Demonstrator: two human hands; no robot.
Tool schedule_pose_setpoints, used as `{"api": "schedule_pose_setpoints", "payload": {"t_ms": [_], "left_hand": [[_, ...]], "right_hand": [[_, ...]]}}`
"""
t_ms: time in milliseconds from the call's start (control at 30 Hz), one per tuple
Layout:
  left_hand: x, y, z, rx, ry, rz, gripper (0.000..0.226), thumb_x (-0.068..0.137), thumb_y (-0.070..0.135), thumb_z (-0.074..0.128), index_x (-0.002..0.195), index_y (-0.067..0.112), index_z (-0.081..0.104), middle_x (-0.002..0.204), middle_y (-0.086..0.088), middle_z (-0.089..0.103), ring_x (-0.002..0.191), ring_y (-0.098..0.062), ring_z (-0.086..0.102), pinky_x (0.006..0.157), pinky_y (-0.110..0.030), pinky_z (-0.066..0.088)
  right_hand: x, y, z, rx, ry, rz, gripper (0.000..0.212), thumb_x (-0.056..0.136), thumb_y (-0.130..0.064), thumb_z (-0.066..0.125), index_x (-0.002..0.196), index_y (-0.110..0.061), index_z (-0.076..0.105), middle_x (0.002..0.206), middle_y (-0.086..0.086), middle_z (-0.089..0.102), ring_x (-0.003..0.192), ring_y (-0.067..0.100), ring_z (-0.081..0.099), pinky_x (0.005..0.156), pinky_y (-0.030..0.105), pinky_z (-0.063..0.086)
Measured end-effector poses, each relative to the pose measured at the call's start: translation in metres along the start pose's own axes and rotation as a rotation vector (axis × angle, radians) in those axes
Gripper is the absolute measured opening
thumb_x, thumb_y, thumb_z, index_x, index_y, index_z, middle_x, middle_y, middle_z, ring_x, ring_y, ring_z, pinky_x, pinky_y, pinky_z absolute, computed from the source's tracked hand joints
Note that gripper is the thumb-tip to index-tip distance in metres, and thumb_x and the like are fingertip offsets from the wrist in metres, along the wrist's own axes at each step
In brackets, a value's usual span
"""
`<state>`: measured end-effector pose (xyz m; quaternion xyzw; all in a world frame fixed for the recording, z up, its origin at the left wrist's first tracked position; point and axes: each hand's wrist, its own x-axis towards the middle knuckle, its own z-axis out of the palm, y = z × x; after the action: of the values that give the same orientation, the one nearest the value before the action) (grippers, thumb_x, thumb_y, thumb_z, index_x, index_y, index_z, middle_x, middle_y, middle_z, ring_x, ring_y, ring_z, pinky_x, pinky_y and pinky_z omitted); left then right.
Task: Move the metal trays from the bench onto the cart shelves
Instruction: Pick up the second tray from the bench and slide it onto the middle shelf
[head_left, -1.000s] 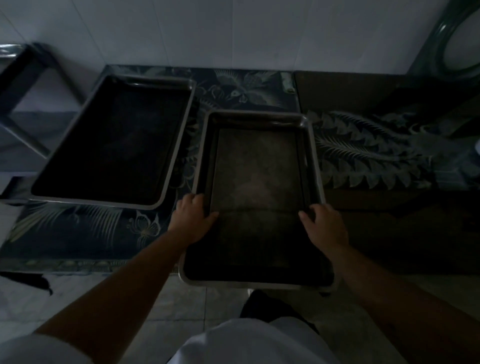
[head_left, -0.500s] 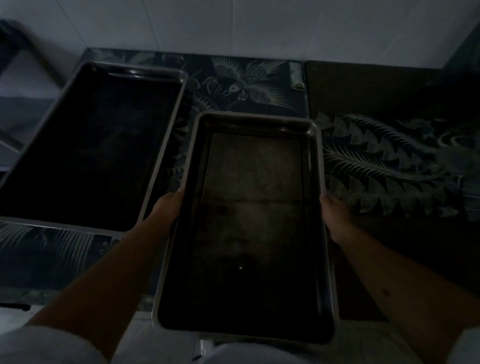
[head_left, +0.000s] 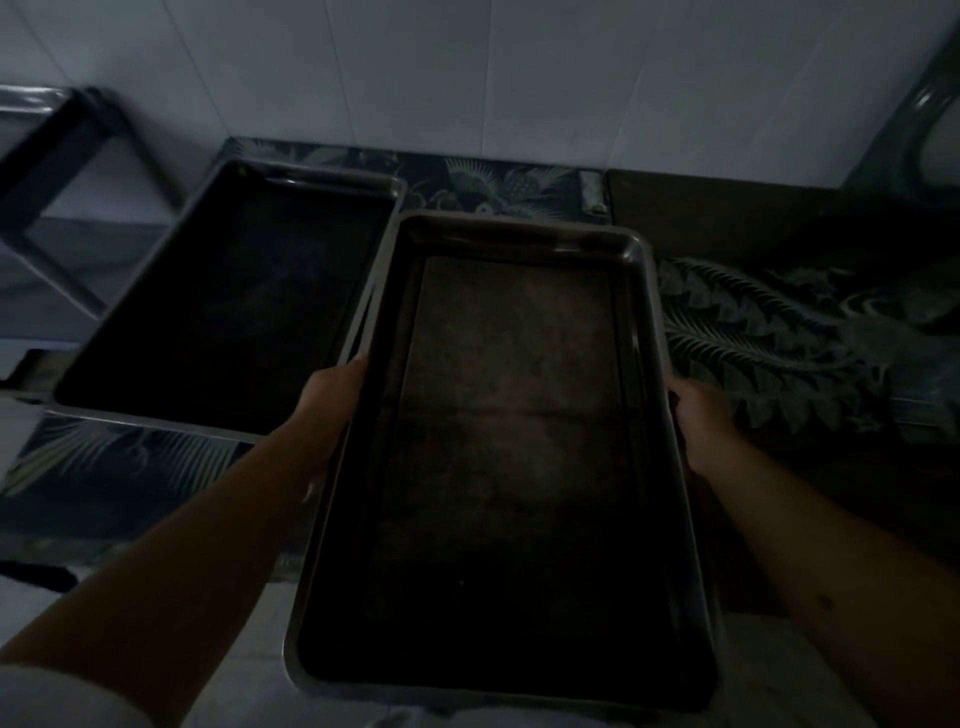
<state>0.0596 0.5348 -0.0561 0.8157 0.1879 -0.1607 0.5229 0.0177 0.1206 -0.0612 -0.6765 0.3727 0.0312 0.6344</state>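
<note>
A rectangular metal tray (head_left: 514, 467) with a dull brownish floor is lifted off the bench and fills the middle of the dim view. My left hand (head_left: 332, 400) grips its left long rim and my right hand (head_left: 701, 421) grips its right long rim, fingers hidden under the edges. A second metal tray (head_left: 223, 312), dark inside, lies flat on the bench (head_left: 130, 467) to the left, its right rim close beside the held tray. The bench is covered with a dark leaf-patterned cloth.
A metal frame with bars (head_left: 62, 171), maybe the cart, stands at the far left against the white wall (head_left: 467, 78). A dark round-rimmed object (head_left: 930, 119) sits at the upper right. Pale floor tiles show below the bench edge.
The held tray has come up off the bench and nearer to me, now looming larger. My hands shifted from on top of its near rim to its long sides.
</note>
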Motion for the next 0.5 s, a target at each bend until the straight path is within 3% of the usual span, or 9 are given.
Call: {"api": "schedule_pose_setpoints", "payload": {"t_ms": [67,133,167,267,333,400,500], "left_hand": [[-0.02,-0.002,-0.015,-0.021,0.02,0.035,0.029,0.096,0.048,0.049,0.076,0.031,0.062,0.085,0.004,0.066,0.082,-0.017,0.065,0.072,-0.035,0.056],[-0.041,-0.012,-0.029,-0.058,0.019,-0.017,0.033,0.091,0.052,0.054,0.079,0.024,0.068,0.088,-0.006,0.071,0.089,-0.027,0.068,0.085,-0.046,0.058],[-0.053,-0.018,-0.034,-0.095,0.007,-0.059,0.037,0.088,0.054,0.058,0.082,0.02,0.071,0.088,-0.011,0.073,0.086,-0.029,0.07,0.085,-0.048,0.058],[-0.08,-0.044,-0.041,0.007,0.005,-0.001,0.031,0.094,0.053,0.053,0.089,0.027,0.07,0.094,-0.008,0.072,0.072,-0.016,0.07,0.068,-0.032,0.06],[-0.094,-0.052,-0.04,0.057,0.07,0.059,0.034,0.099,0.05,0.046,0.102,0.026,0.07,0.112,-0.01,0.07,0.091,-0.021,0.069,0.08,-0.034,0.056],[-0.105,-0.051,-0.043,0.073,0.119,0.053,0.046,0.101,0.046,0.046,0.12,0.011,0.068,0.121,-0.017,0.068,0.109,-0.035,0.064,0.084,-0.037,0.053],[-0.12,-0.048,-0.056,0.265,0.127,0.087,0.036,0.103,0.03,0.045,0.13,0.011,0.058,0.11,-0.022,0.069,0.1,-0.039,0.066,0.086,-0.044,0.055]], "right_hand": [[-0.025,-0.001,-0.002,0.051,-0.014,-0.025,0.017,0.081,-0.032,0.067,0.073,-0.021,0.077,0.072,0.001,0.075,0.067,0.023,0.07,0.054,0.029,0.055],[-0.049,0.006,-0.006,0.068,-0.021,-0.062,0.012,0.077,-0.032,0.068,0.074,-0.028,0.078,0.075,0.0,0.076,0.069,0.022,0.071,0.056,0.032,0.057],[-0.06,0.01,-0.008,0.07,-0.025,-0.079,0.011,0.076,-0.032,0.069,0.078,-0.028,0.078,0.081,0.001,0.076,0.072,0.022,0.072,0.059,0.035,0.058],[-0.086,0.026,-0.015,0.061,-0.014,-0.045,0.02,0.075,-0.032,0.069,0.085,-0.018,0.077,0.086,0.012,0.075,0.078,0.032,0.072,0.064,0.04,0.058],[-0.098,0.031,-0.015,0.052,-0.018,-0.027,0.019,0.075,-0.034,0.068,0.082,-0.019,0.078,0.081,0.01,0.076,0.074,0.03,0.072,0.06,0.035,0.056],[-0.106,0.03,-0.01,0.046,-0.042,-0.019,0.017,0.08,-0.037,0.067,0.08,-0.024,0.078,0.078,0.006,0.076,0.068,0.025,0.073,0.061,0.033,0.054],[-0.109,0.021,0.001,0.026,-0.058,-0.04,0.02,0.084,-0.036,0.065,0.078,-0.022,0.078,0.079,0.006,0.076,0.068,0.024,0.073,0.066,0.036,0.056]]}}
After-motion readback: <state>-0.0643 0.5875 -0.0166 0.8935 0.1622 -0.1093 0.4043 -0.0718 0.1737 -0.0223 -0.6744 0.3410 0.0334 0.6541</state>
